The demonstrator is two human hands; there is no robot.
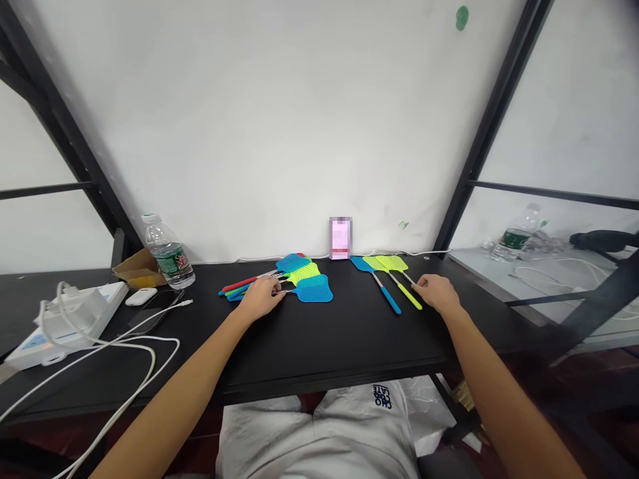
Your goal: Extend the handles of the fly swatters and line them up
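Grey trousers sit nearest me. On the black table, my left hand pinches a blue swatter beside an overlapping pile — one tug could drag others along — while my right hand grasps the outermost yellow swatter.

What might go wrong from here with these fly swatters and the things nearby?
The blue and lime plastic fly swatters piled at the left hand overlap, so pulling one may drag others along.
The upright, pink-screened phone stands near them; a raised swatter might knock it over.
The clear, green-labelled plastic bottle stands near the white plastic power strip; if it tips, any liquid inside might reach it.
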